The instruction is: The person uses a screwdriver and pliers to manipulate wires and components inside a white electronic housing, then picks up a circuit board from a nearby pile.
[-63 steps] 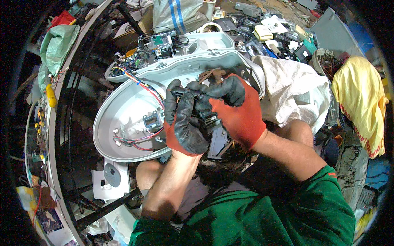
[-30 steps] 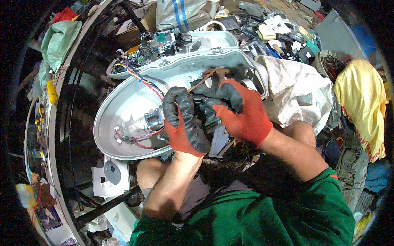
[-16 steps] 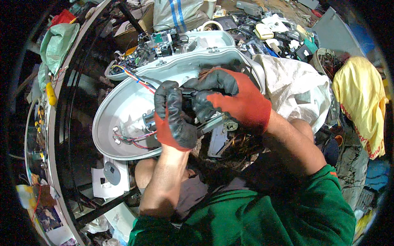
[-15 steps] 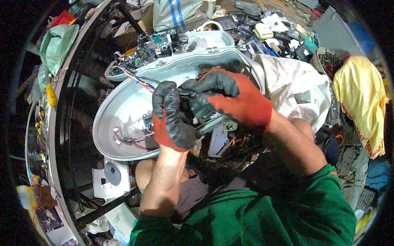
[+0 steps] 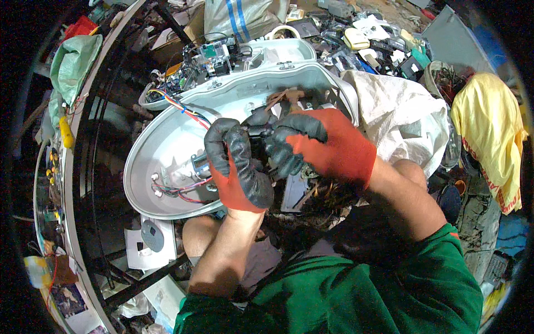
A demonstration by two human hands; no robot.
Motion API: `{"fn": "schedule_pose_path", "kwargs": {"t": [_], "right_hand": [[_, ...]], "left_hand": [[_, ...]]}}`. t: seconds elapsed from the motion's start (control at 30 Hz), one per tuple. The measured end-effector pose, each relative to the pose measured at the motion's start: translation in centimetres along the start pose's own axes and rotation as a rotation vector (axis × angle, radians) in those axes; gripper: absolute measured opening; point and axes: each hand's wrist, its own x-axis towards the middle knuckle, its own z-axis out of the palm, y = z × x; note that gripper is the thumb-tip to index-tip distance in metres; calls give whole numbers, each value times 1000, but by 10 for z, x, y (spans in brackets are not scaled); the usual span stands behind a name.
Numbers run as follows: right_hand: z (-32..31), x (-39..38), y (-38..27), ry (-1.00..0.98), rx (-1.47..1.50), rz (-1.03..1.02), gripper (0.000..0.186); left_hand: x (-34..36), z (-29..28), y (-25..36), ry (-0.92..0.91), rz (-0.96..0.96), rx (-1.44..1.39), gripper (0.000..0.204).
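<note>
Both hands wear red gloves with black-coated palms and fingers. My left hand [image 5: 236, 161] is closed, its fingers curled and pinched around a small dark piece [image 5: 257, 132] whose kind I cannot make out. My right hand [image 5: 322, 145] meets it from the other side, fingers closed on the same dark piece. They are held over an open pale grey plastic housing [image 5: 139, 178]. Inside the housing lie a bundle of coloured wires [image 5: 189, 114], thinner wires [image 5: 181, 192] and a small module with a display [image 5: 200, 163].
The hinged other half of the housing [image 5: 303, 50] holds circuit boards [image 5: 214, 53]. A white woven sack [image 5: 397, 111] lies to the right, beside a yellow sack [image 5: 489, 133]. Electronic scrap [image 5: 378, 44] is heaped at the far right. A black metal frame [image 5: 89, 139] runs down the left.
Both hands have shifted slightly toward me and to the right, still together around the dark piece. My right hand has turned a little, and its fingers have curled in more.
</note>
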Motion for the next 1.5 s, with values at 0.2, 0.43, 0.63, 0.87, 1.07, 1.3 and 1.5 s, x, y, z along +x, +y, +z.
{"fn": "schedule_pose_path", "kwargs": {"t": [0.2,0.43,0.63,0.87,1.07,1.3,1.5], "right_hand": [[27,-9,-13,169,-65,31,15],[29,-5,-8,144,-92,-11,21],[10,-3,2,18,199,17,41],[23,-13,-2,253,-85,-156,50],[22,-8,-2,240,-48,-45,34],[22,-12,-9,188,189,171,22],[25,-5,6,154,553,136,23]], "left_hand": [[3,-18,-17,37,109,171,21],[8,-16,-8,6,139,214,24],[23,-17,11,-110,14,27,27],[16,-7,6,-55,-89,-45,25],[10,-8,-3,-54,-49,7,24],[5,-3,0,-56,-36,-55,23],[10,0,6,-139,-12,-105,33]]}}
